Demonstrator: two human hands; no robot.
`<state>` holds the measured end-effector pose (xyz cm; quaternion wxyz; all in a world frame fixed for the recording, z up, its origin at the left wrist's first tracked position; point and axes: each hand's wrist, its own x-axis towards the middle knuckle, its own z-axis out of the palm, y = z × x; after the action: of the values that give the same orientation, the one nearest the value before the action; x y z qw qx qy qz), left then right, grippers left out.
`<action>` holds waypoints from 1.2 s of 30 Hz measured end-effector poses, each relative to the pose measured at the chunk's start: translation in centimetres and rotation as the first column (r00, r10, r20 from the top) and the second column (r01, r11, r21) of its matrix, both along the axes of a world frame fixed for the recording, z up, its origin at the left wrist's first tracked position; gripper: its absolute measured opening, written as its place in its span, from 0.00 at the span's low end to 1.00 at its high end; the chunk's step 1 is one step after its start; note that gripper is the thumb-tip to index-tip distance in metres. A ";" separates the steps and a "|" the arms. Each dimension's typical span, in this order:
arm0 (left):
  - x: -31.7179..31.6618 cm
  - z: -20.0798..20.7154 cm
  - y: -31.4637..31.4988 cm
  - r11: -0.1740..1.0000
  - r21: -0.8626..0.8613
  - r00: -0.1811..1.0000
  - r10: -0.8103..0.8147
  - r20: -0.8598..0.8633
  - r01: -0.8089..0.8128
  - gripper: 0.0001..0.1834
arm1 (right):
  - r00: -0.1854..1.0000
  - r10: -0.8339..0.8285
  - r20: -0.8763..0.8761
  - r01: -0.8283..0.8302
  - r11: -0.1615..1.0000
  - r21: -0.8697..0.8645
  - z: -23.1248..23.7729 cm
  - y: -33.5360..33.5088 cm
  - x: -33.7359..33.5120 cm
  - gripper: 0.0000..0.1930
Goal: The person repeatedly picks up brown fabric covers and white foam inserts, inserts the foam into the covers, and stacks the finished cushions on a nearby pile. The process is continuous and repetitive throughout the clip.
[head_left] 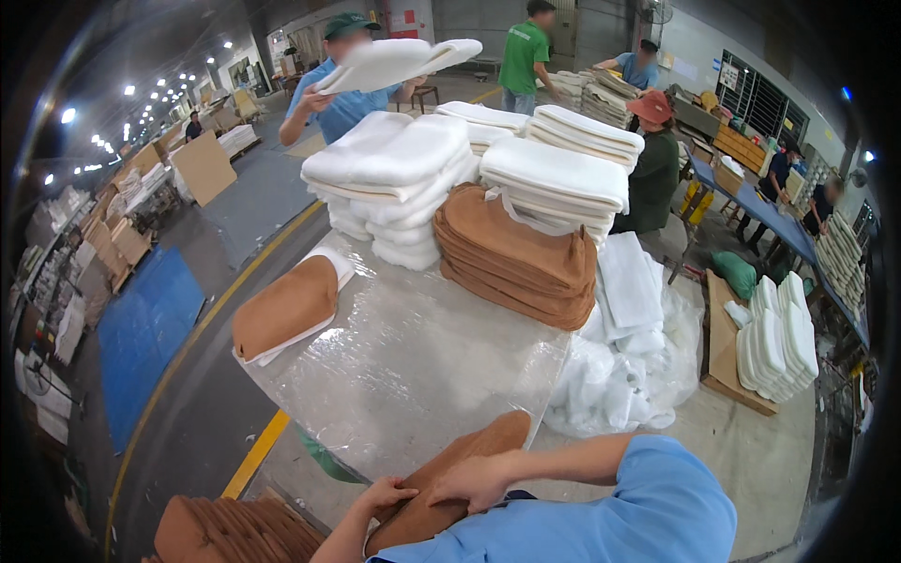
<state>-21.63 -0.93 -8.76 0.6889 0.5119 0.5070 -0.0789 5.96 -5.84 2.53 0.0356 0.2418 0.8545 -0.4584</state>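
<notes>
Left hand point(389, 493): fingertips brought together on the edge of the brown cover.
Right hand point(472, 483): laid against the brown cover, fingers bent and partly hidden; cannot tell whether they are clamped on it.
Brown cover point(422, 524): at the near edge of the surface, in front of the person's body, slanting from lower left to upper right; both hands in contact.
Surface point(422, 394): pale grey, glossy, with wrinkled clear film.
Single brown piece point(286, 305): at the left edge of the surface, lying on a white pad point(344, 266) that shows past its border.
Brown stack point(511, 263): several layers, at the far side of the surface, in front of the white stacks.
White stacks point(389, 155): folded-looking thick pads, piled behind and to the left of the brown stack.
Brown pile point(225, 535): lower left, beside the person's left forearm.
Clear plastic bag point(680, 328): right of the surface, around white material.
Cardboard sheet point(727, 352): on the floor at right, bearing upright white pads point(777, 338).
Co-worker, green cap point(352, 25): beyond the white stacks, both hands raising a white slab point(399, 68).
</notes>
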 end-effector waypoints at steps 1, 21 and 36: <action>-0.3 -0.1 -1.0 0.997 0.058 0.999 0.051 -0.011 -0.050 0.22 | 0.999 -0.044 -0.014 0.041 0.984 -0.175 0.9 2.2 0.0 0.35; 2.1 -1.1 0.4 0.796 0.560 0.926 -0.003 -0.379 0.232 0.24 | 0.803 -0.400 0.442 0.369 0.916 0.160 -12.4 10.2 -1.7 0.16; 2.8 -3.7 2.2 0.483 0.842 0.872 0.272 -0.407 0.242 0.21 | 0.730 -0.643 0.232 0.650 0.758 0.058 -16.6 11.6 -1.7 0.16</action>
<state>-18.80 1.29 -12.45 0.1794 0.7471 0.6362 0.0698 4.27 5.78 -14.12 -0.0207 0.5763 0.6999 -0.4214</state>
